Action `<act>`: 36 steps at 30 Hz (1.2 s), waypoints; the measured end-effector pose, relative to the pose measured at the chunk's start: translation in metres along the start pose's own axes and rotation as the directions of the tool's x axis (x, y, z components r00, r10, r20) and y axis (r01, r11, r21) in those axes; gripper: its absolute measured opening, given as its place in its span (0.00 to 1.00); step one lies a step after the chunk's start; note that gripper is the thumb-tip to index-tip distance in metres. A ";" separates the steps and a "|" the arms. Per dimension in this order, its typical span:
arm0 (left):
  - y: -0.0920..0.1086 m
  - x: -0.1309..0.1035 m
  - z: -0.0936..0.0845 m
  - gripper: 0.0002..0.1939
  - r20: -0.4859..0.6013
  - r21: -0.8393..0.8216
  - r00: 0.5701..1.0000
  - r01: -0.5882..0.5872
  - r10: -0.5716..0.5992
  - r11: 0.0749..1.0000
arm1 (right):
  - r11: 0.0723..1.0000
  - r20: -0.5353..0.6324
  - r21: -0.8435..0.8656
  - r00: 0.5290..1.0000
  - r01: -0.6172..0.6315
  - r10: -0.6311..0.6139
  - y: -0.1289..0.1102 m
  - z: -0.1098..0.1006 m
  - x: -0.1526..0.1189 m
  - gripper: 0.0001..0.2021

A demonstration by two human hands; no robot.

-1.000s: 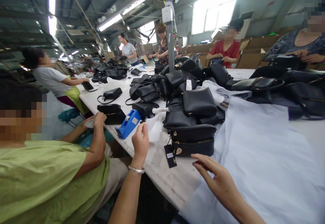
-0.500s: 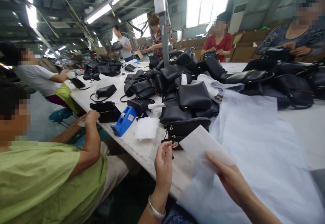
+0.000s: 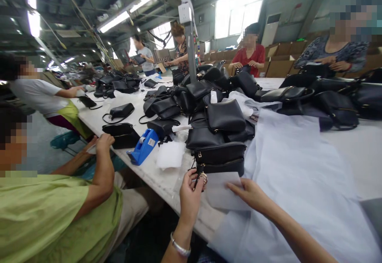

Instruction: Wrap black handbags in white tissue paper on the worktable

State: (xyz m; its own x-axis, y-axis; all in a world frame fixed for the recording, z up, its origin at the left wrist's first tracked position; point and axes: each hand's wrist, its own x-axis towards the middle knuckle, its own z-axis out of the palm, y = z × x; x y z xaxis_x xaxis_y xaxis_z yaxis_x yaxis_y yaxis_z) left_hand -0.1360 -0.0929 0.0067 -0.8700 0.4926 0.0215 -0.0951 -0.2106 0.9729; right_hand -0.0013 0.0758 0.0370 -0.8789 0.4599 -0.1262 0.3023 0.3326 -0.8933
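Note:
My left hand [image 3: 191, 189], with a silver bangle on its wrist, has its fingers closed on a round gold charm [image 3: 203, 178] that hangs at the near left corner of a black zippered bag [image 3: 221, 157]. My right hand [image 3: 249, 193] pinches a white paper sheet [image 3: 222, 195] at its right edge. The sheet lies level in front of the bag, just right of my left hand. Behind the zippered bag are stacked smooth black bags [image 3: 226, 115].
A blue tape dispenser [image 3: 145, 147] and a stack of white sheets [image 3: 170, 154] are to the left. Large white translucent sheets [image 3: 295, 167] cover the right side. A person in green [image 3: 59, 211] sits close at the left; other people work around the table.
The paper in my right hand has moved left and down and turned level in front of the bag. My left hand has closed on the charm.

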 end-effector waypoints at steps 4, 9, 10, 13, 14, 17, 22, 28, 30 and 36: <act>0.003 -0.015 -0.001 0.24 0.004 -0.025 0.998 0.064 -0.064 0.998 | 0.946 0.126 0.320 0.992 -0.059 0.020 -0.009 0.030 0.018 0.26; -0.007 -0.019 0.000 0.26 -0.012 -0.009 0.996 0.084 -0.084 0.996 | 0.827 0.110 0.550 0.992 -0.118 0.069 -0.028 0.058 0.023 0.28; -0.008 -0.019 -0.001 0.26 -0.004 0.025 0.998 0.070 -0.070 0.997 | 0.820 0.076 0.562 0.994 -0.108 0.079 -0.030 0.062 0.024 0.26; -0.004 -0.022 -0.007 0.22 0.037 0.244 0.998 -0.061 0.054 0.968 | 0.788 0.000 0.610 0.995 -0.078 0.098 -0.030 0.069 0.025 0.22; -0.001 -0.022 -0.010 0.19 0.055 0.327 0.992 -0.125 0.113 0.937 | 0.779 -0.008 0.623 0.995 -0.075 0.103 -0.030 0.070 0.026 0.21; 0.009 -0.017 -0.022 0.15 -0.005 0.465 0.966 -0.228 0.260 0.856 | 0.768 0.010 0.631 0.991 -0.109 0.132 -0.028 0.070 0.028 0.21; 0.012 0.000 -0.032 0.30 -0.005 0.051 0.994 0.111 -0.110 0.993 | 0.747 0.079 0.648 0.988 -0.149 0.129 -0.024 0.068 0.028 0.22; 0.008 -0.006 -0.013 0.28 0.224 -0.045 0.939 0.276 -0.260 0.960 | 0.889 -0.048 0.455 0.996 -0.049 0.080 -0.015 0.068 0.033 0.22; 0.006 -0.008 -0.007 0.25 0.097 0.046 0.971 0.217 -0.221 0.975 | 0.940 -0.100 0.342 0.995 0.017 0.018 -0.017 0.065 0.032 0.22; 0.009 -0.010 -0.001 0.19 -0.024 0.138 0.982 0.187 -0.185 0.973 | 0.696 0.161 0.710 0.987 -0.103 -0.019 -0.017 0.054 0.012 0.25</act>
State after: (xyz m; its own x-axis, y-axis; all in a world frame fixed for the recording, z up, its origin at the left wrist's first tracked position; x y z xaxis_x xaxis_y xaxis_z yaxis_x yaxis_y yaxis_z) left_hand -0.1288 -0.1007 0.0146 -0.8488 0.5023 -0.1648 -0.1884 0.0038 0.9821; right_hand -0.0372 0.0315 0.0276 -0.9322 0.3154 -0.1773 0.0386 -0.4005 -0.9155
